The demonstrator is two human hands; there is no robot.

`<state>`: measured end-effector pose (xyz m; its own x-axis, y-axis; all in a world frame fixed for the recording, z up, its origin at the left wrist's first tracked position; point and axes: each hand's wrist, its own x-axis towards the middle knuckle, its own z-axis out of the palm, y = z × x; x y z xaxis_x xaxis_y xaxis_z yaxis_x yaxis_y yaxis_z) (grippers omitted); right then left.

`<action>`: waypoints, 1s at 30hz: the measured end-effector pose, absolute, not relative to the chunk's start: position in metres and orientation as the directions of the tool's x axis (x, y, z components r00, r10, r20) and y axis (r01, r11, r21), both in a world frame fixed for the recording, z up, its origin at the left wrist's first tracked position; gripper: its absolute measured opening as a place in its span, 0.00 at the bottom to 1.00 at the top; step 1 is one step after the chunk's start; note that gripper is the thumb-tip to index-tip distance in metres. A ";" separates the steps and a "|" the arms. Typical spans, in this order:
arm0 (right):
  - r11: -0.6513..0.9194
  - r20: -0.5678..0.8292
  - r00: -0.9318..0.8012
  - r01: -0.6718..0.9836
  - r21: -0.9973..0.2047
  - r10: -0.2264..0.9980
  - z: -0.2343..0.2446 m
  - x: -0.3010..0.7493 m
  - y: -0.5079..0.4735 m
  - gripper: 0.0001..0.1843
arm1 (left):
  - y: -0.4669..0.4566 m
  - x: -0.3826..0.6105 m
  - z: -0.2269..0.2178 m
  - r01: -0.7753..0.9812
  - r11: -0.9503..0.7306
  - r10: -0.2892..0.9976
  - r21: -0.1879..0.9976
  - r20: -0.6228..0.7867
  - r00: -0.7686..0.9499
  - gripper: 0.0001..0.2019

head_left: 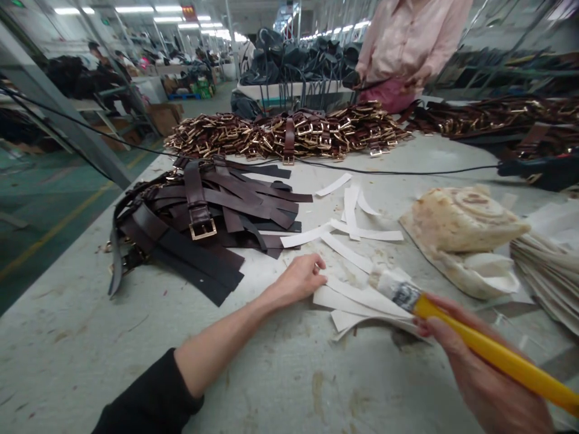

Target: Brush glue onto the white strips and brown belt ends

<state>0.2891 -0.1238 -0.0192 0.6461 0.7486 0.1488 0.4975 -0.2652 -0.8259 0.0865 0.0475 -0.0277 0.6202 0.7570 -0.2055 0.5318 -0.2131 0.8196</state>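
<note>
My right hand (pixel 479 367) is wrapped round the yellow handle of a glue-smeared paintbrush (pixel 493 346). The brush's whitish bristle end lies over a fan of white strips (pixel 362 301) on the table. At the left end of that fan, my left hand (pixel 302 277) is closed, its fingertips pinching the end of the top strip. Several loose white strips (pixel 348 211) lie beyond my hands. To the left is a pile of dark brown leather belt straps (pixel 226 199), with a gold buckle (pixel 203 229) on top.
A crusted, cream-coloured glue container (pixel 461 223) stands at right, beside stacked pale sheets (pixel 547 265). Buckled straps (pixel 289 132) are heaped along the far side. A black cable (pixel 384 173) crosses the table (pixel 158 361). A co-worker in a pink shirt (pixel 411 42) stands opposite.
</note>
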 end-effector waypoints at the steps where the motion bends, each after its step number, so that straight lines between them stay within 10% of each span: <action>1: -0.246 0.124 0.616 0.481 -0.841 0.778 -0.020 0.278 -0.120 0.26 | 0.047 0.087 -0.032 0.504 -0.142 0.755 0.852 -0.236 0.612 0.09; 9: 0.148 0.586 0.263 0.816 -0.559 0.767 -0.036 0.231 -0.105 0.09 | 0.041 0.086 -0.023 0.198 0.399 0.696 0.895 -0.436 0.571 0.10; 17: 0.206 0.514 -0.137 0.975 -0.079 0.847 -0.068 0.256 -0.125 0.17 | 0.027 0.080 -0.026 0.081 0.552 0.702 0.830 -0.515 0.491 0.09; 20: 0.185 0.488 -0.105 0.976 -0.118 0.867 -0.052 0.265 -0.134 0.18 | 0.027 0.078 -0.028 0.090 0.539 0.708 0.838 -0.508 0.492 0.09; 24: 0.052 0.519 0.224 0.884 -0.465 0.825 -0.017 0.260 -0.125 0.11 | 0.028 0.079 -0.030 0.089 0.548 0.694 0.831 -0.512 0.507 0.08; 30: -0.156 0.125 0.444 0.543 -0.825 0.887 0.003 0.244 -0.071 0.19 | 0.029 0.081 -0.032 0.100 0.533 0.702 0.840 -0.506 0.501 0.09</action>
